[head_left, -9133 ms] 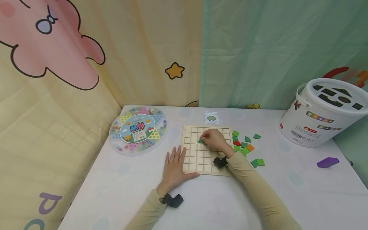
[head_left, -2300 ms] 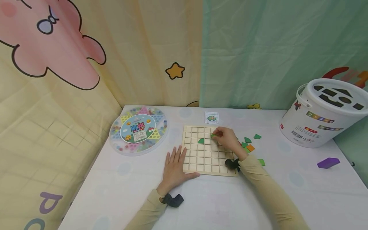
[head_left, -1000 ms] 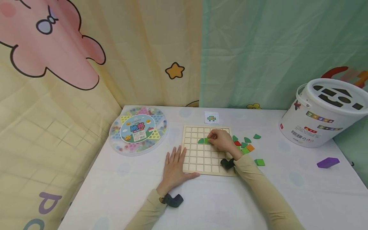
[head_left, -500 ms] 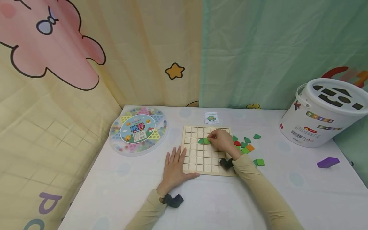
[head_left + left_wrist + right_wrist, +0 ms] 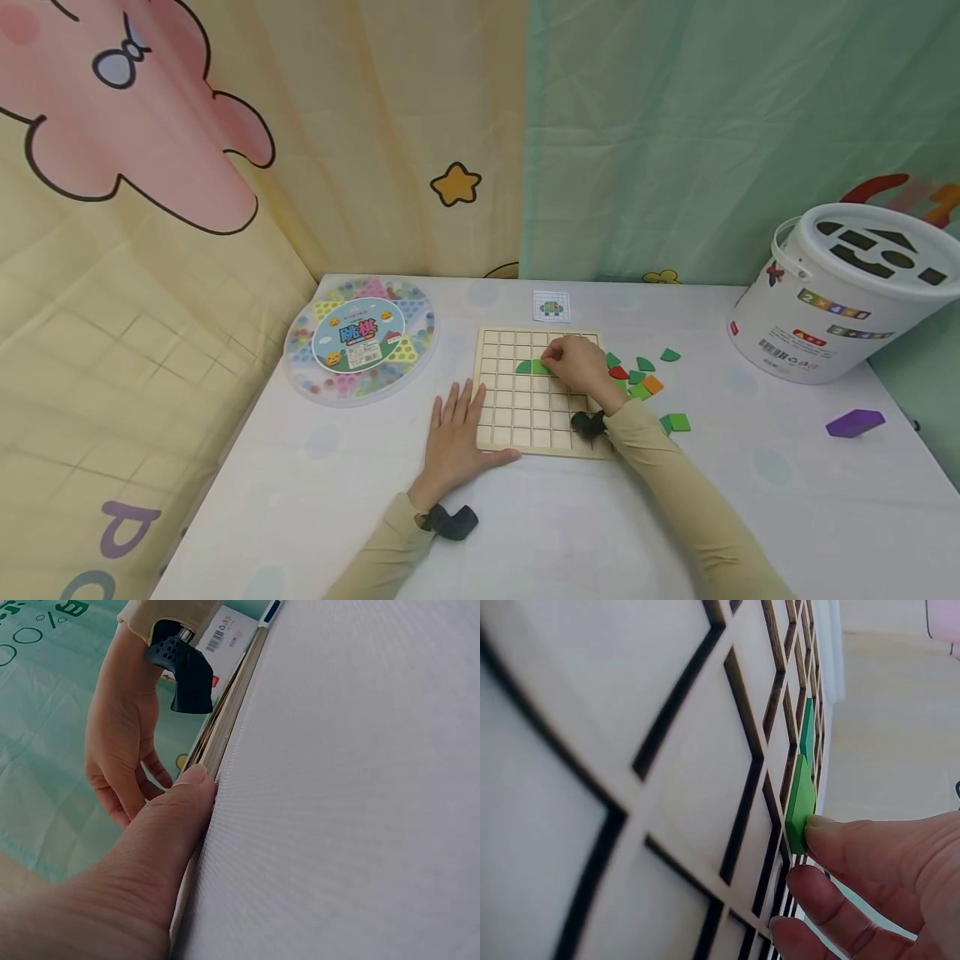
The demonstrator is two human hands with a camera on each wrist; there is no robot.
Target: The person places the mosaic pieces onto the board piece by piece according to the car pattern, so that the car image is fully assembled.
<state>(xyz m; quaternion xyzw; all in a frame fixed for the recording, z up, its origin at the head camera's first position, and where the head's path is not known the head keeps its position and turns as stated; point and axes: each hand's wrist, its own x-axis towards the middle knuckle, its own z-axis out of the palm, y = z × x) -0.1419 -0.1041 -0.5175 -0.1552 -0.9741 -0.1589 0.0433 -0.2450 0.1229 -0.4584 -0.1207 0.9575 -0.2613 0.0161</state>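
Observation:
My left hand lies spread at the near left corner of the wooden grid board, fingers along its left edge, thumb against its front edge. In the left wrist view the thumb presses the board's side. My right hand is over the board and pinches a light green square tile at a grid cell; the thumb touches its edge, and the other fingertips are partly hidden. Beside that tile, a dark green quarter-circle tile sits in the adjoining cell to the left.
Right of the board lie several loose tiles, among them a red one and an orange square. A pattern card is behind the board. Around stand a round Chinese checkers box, a white bucket and a purple block.
The right hand let go of the dark green quarter circle on the board, then brought a light green square beside it. Over the last second it has barely moved; the left hand stays put.

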